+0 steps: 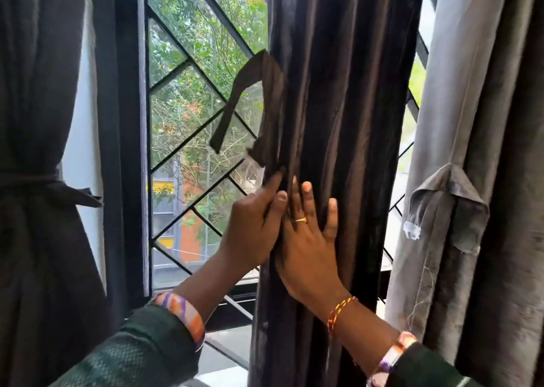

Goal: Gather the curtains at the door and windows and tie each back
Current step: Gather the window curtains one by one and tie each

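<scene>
A: Where's the curtain?

B: The dark brown pleated fabric curtain [338,121] hangs gathered in a column at frame centre, running 12 to 6 o'clock, in front of the black metal diamond-grille window [188,115]. A dark brown fabric tie strip [235,98] sticks out from its left edge toward 10 o'clock, bent over and hanging free.

A: Left hand pose?

B: The left hand [253,227] comes up from 7 o'clock with the forearm angled toward 1 o'clock. The index finger is straight and points up along the curtain's left edge; the thumb presses a fold against it. That is a pinch on the edge of the curtain.

A: Right hand?

B: The right hand [309,239] comes in from 5 o'clock, back to camera. Its fingers are straight and spread, pushed in between the pleats and lying flat on the cloth. There is a gold ring on one finger. The two hands touch side by side.

A: Anything around it?

B: At 9 o'clock, a dark grey curtain [35,92] is cinched with a tie. At 3 o'clock, a light grey curtain [471,121] hangs with a loose tie strip.
</scene>
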`<state>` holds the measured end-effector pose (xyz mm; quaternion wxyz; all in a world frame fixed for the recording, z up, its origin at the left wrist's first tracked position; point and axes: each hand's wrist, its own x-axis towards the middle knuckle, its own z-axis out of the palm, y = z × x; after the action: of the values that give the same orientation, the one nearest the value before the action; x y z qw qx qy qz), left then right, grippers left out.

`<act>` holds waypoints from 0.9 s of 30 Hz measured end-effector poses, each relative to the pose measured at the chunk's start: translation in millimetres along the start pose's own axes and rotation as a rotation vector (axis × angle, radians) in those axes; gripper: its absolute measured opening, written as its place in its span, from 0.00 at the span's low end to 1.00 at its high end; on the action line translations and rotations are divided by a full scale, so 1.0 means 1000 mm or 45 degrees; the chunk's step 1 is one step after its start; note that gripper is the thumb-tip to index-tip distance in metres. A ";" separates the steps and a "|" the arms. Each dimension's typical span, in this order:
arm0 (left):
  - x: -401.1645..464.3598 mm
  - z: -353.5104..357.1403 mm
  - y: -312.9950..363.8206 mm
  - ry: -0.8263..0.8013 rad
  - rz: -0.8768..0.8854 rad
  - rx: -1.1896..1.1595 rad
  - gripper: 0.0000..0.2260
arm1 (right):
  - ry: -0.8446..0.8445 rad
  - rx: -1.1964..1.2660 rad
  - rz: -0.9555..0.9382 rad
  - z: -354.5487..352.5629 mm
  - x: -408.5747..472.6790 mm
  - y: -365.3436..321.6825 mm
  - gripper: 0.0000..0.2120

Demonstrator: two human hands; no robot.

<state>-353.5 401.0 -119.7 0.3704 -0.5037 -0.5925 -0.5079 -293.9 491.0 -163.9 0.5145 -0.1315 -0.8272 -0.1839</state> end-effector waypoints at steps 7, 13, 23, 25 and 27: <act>0.013 -0.012 -0.012 0.219 -0.293 0.156 0.16 | 0.033 0.270 -0.069 -0.017 -0.005 -0.011 0.34; 0.013 -0.021 -0.023 0.178 -0.228 0.270 0.14 | -0.014 0.915 0.511 -0.030 0.010 0.005 0.42; 0.008 0.002 0.006 -0.001 -0.063 0.063 0.21 | -0.609 0.565 0.360 -0.040 -0.006 -0.021 0.36; 0.007 0.010 0.006 -0.029 -0.095 0.085 0.23 | -0.489 0.382 0.207 -0.041 -0.011 -0.026 0.26; 0.009 0.014 0.002 -0.010 -0.155 0.176 0.19 | -0.485 0.440 0.201 -0.039 -0.018 -0.027 0.24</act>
<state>-352.6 417.0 -113.5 0.3702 -0.4421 -0.6571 -0.4855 -265.6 449.6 -169.4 0.3770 -0.1381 -0.9154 0.0286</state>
